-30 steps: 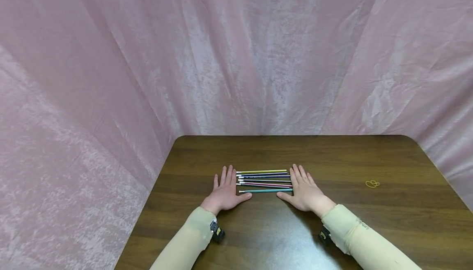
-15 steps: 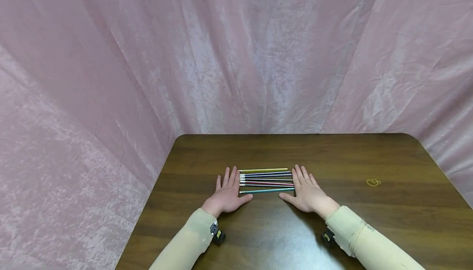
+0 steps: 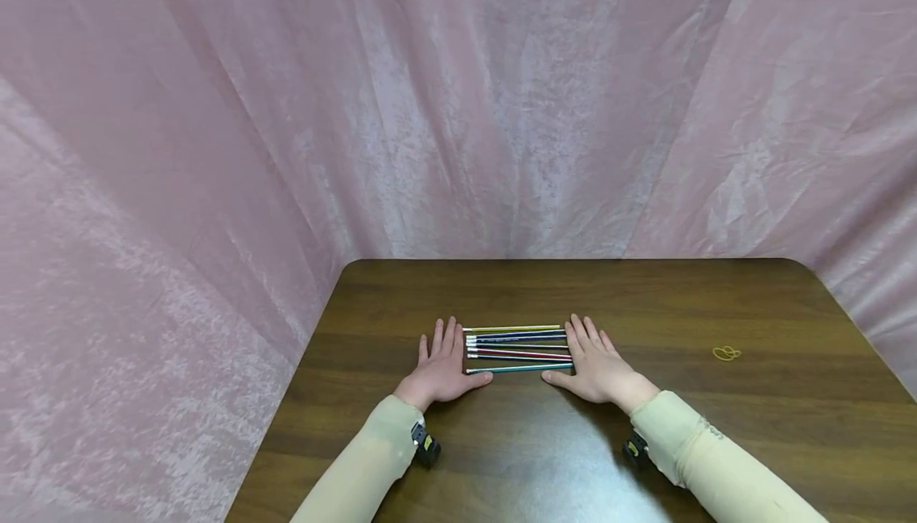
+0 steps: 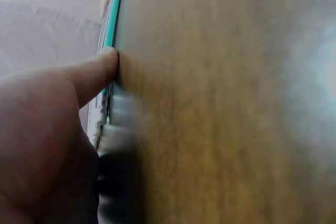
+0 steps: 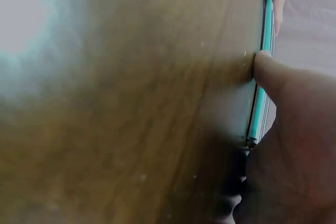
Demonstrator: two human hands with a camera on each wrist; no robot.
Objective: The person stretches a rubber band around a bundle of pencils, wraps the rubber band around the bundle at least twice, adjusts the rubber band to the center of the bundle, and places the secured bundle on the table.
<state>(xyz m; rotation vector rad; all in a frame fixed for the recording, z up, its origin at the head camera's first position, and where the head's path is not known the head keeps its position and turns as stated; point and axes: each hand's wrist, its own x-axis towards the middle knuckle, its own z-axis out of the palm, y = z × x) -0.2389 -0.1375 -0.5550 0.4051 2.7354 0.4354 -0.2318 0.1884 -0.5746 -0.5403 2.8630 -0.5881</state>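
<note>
At lower centre, my left hand (image 3: 437,368) and right hand (image 3: 596,365), fingers straight and gripping nothing, flank pencils (image 3: 519,354) that uneven pressure could skew.

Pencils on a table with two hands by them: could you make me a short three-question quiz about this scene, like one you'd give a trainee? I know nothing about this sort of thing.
1. Multiple choice: What colour is the pencil nearest the person?
a) yellow
b) turquoise
c) red

2. True or false: The left hand and the right hand are at opposite ends of the pencils.

3. Fill the gap: The thin yellow loops on the table lie nearer to the ____ hand.

Key: 1: b, turquoise. 2: true. 3: right.
</note>
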